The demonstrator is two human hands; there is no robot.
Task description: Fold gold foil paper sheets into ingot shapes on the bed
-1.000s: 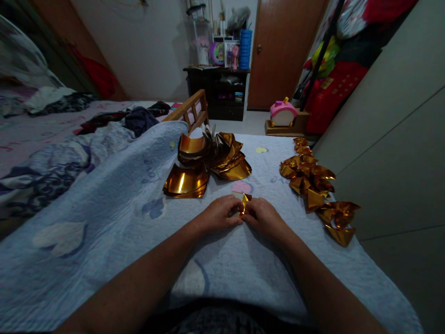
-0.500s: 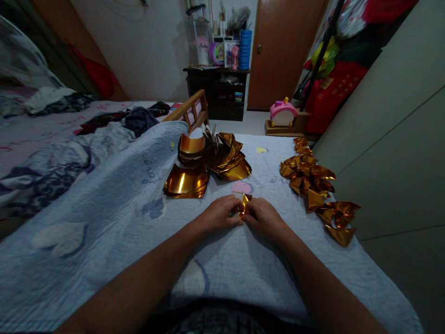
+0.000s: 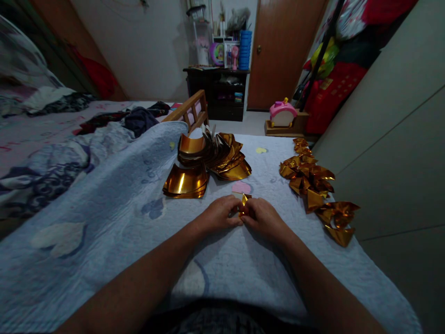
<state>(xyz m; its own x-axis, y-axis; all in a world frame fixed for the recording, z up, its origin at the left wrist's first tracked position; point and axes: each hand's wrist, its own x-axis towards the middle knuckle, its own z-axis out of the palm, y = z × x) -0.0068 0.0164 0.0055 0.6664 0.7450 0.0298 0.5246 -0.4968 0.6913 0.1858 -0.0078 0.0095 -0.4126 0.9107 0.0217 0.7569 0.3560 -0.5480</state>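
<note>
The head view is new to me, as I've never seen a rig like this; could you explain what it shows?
There is no machine: a camera worn on a person's head looks forward and down at their two bare hands. The left hand and right hand pinch a small, shiny gold foil piece between them. Beneath lies a pale blue quilted cloth with heart shapes. On it, beyond the hands and to the left, are curved stacks of gold sheets; to the right is a row of crumpled-looking, folded gold foil shapes.

Gap between gold stack [image 3: 187, 180] and folded pieces [image 3: 314, 199].
</note>
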